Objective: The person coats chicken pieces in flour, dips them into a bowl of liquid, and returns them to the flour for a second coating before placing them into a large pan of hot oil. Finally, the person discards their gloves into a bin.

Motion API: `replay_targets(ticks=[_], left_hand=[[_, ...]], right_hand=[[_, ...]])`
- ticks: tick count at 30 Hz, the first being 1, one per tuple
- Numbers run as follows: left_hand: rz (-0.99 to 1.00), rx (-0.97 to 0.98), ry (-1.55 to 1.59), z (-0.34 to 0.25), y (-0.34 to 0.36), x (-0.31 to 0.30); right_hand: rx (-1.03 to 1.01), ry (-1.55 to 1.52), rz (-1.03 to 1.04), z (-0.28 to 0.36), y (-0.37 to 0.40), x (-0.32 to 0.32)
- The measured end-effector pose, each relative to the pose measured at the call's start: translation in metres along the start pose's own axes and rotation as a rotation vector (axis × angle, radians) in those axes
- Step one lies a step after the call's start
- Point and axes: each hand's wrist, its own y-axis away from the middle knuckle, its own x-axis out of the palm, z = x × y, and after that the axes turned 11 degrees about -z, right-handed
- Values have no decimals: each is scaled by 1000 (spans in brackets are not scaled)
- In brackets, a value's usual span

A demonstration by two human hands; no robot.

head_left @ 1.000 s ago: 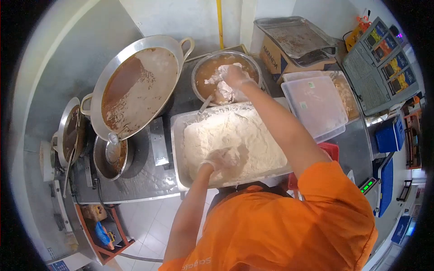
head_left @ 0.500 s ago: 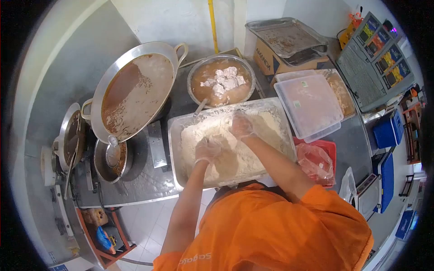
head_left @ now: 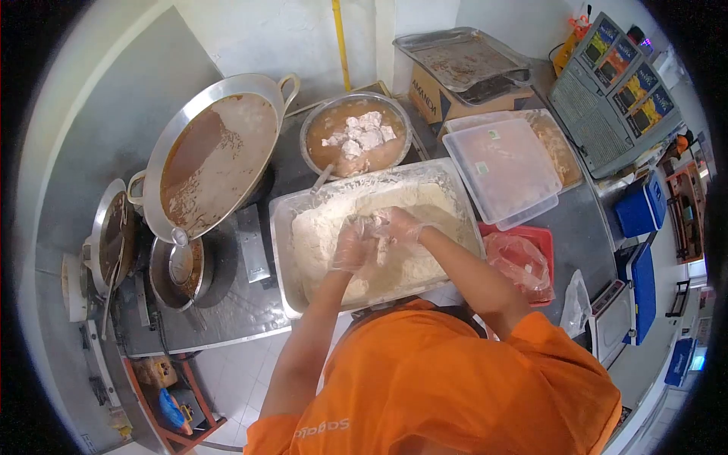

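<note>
A rectangular metal tray [head_left: 281,243] of white flour [head_left: 322,227] lies in front of me. Over its middle my two hands, in clear plastic gloves, are close together. Between them is a flour-coated piece of meat [head_left: 381,252], its lower end hanging down. My left hand [head_left: 352,244] grips it from the left with curled fingers. My right hand [head_left: 400,225] closes on its upper part from the right. The gloves hide much of the piece. Behind the tray stands a round metal bowl [head_left: 309,152] of brownish liquid, with pale floured pieces [head_left: 364,135] heaped in it.
A large two-handled wok [head_left: 155,178] of oily liquid is at the left, above a smaller pot [head_left: 157,284]. Plastic lids [head_left: 500,171] lie right of the tray, near a red basket [head_left: 547,239] with a plastic bag. A carton [head_left: 426,95] carries metal trays [head_left: 462,61] at the back.
My hands were apart in the flour. They have come together above it, and a floured piece of meat now shows between them. The view has shifted slightly.
</note>
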Motion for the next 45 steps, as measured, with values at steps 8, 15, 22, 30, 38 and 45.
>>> replay_targets(ticks=[8, 15, 22, 30, 38, 45], left_hand=[[173, -112, -416, 63, 35, 18], [575, 37, -408, 40, -22, 103], [605, 339, -468, 31, 23, 118], [105, 83, -369, 59, 49, -12], [-138, -578, -143, 44, 103, -101], [-518, -449, 251, 37, 115, -78]], right_hand=[[-224, 1038, -234, -55, 14, -22], [-277, 669, -456, -4, 17, -102], [-552, 696, -759, 87, -82, -131], [-277, 1052, -739, 28, -233, -114], [-255, 902, -524, 87, -209, -90], [-145, 971, -423, 149, -150, -19]])
